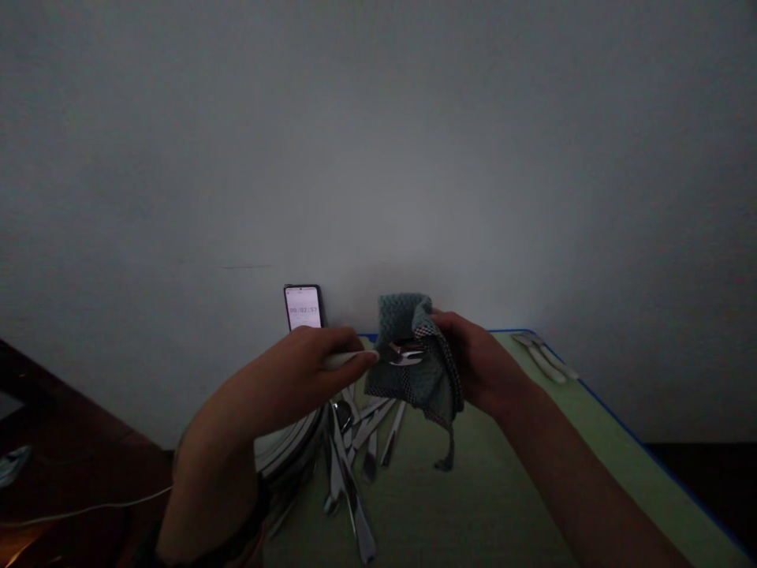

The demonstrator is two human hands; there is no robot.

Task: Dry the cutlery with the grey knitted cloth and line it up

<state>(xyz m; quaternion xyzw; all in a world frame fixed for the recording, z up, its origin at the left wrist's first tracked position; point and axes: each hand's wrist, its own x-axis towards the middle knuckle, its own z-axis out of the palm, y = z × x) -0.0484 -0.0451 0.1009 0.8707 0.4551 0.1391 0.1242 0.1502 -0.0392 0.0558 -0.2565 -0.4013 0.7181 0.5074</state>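
Note:
My left hand [322, 359] is closed round the pale handle of a fork [407, 358], whose metal tines point right. Behind and below the tines is a grey-green cloth [408, 312] with a dark checked trim and a loose tail hanging down. My right hand [473, 351] grips this cloth from its right side, and its fingers are partly hidden by the folds. The cloth is bunched around the fork head; whether it touches the tines I cannot tell. Both hands are raised above the table.
Below my hands a loose pile of metal cutlery [348, 473] lies on the pale green table [473, 505] with a blue edge. Stacked plates [289, 450] stand at left, partly behind my left arm. White-handled forks [547, 359] lie at back right. A phone [303, 306] showing a timer leans against the wall.

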